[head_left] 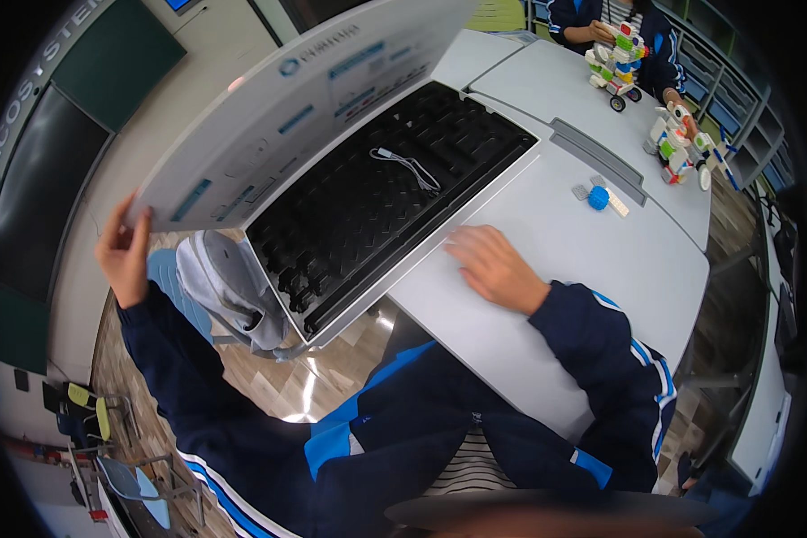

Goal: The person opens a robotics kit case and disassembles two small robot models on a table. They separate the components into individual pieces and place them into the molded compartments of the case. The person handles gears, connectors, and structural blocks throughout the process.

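Observation:
A large white box stands with its lid [233, 152] raised; printed pictures and labels cover the lid's inner face. My left hand [124, 251] pinches the lid's lower left corner between thumb and fingers. Inside the box, a black moulded tray [350, 224] holds a coiled white cable [408, 168]. My right hand [498, 269] lies palm down on the white table [475, 336], fingers stretched out and close to the box's near edge; whether they touch it I cannot tell. Farther right on the table lie a blue round piece [598, 197] and small grey and cream pieces.
The box's left end juts past the table edge above a grey backpack [229, 278] on a blue chair [166, 282]. Two colourful brick-built robots on wheels [614, 67] stand at the far right, where another person's hands [601, 34] touch them. A grey strip [596, 161] is set into the table.

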{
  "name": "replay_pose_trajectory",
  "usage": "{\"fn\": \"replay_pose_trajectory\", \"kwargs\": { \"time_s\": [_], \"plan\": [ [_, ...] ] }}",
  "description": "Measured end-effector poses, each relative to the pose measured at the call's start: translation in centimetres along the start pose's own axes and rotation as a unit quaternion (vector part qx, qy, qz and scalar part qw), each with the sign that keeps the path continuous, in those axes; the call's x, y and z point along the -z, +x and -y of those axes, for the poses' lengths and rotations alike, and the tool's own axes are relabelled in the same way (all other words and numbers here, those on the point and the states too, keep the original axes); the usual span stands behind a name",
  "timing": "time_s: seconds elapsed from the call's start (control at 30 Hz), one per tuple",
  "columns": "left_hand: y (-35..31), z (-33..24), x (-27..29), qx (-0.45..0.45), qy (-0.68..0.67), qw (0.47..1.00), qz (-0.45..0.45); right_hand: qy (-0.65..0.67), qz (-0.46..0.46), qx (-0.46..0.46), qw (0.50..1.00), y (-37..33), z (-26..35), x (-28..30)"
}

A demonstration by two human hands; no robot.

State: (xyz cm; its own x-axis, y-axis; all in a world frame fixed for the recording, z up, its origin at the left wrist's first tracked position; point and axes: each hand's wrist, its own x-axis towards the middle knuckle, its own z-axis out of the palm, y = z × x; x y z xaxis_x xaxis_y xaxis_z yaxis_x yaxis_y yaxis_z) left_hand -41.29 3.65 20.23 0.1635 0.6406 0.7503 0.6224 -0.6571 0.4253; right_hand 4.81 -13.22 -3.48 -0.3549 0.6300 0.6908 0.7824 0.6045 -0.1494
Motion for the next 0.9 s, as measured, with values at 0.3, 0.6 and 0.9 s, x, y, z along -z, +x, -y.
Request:
{"fn": "replay_pose_trajectory", "kwargs": {
  "time_s": [0.3, 0.6, 0.9],
  "plan": [
    [8.2, 10.2, -4.2, 0.069, -0.161, 0.984, -0.038, 0.032, 0.000, 0.017, 0.999, 3.8, -1.9, -4.8],
    [9.0, 14.5, -4.3, 0.062, -0.165, 0.983, -0.056, 0.039, 0.080, 0.008, 0.996, 0.5, -0.9, -0.4],
    [10.6, 23.1, -7.8, 0.097, -0.149, 0.981, -0.082, 0.020, 0.061, 0.045, 0.997, -1.1, -0.7, 1.0]
  ]
}}
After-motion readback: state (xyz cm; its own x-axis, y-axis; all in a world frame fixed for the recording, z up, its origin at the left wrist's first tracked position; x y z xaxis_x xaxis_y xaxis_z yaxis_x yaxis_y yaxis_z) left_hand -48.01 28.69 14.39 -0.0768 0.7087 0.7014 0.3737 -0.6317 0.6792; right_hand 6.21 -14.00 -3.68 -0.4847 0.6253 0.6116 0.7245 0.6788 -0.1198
